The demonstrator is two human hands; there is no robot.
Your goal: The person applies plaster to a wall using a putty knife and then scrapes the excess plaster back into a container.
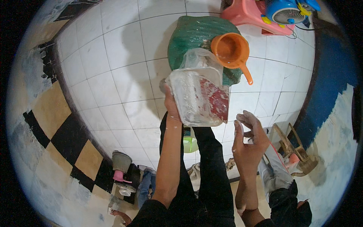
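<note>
My left hand (172, 106) grips the left side of a clear plastic tub (185, 102) and holds it up over the tiled floor. White paste smears the tub, and a dark red flat piece (218, 101), also streaked white, lies along its right side. To the right of the tub, my right hand (249, 136) is raised with nothing visible in it. Its fingers are curved but apart, and white residue coats the tips. Beyond the tub, a clear plastic bag (200, 58) and an orange dipper (232, 49) holding some liquid rest on a green sheet (193, 34).
A pink stool (244, 13) and a blue fan (289, 15) stand at the far right. Near right are a wooden chair (302, 155) and a person in grey trousers (269, 166). A grey bucket (121, 162) sits by the chequered left wall (72, 140). A light green container (190, 145) shows between my legs.
</note>
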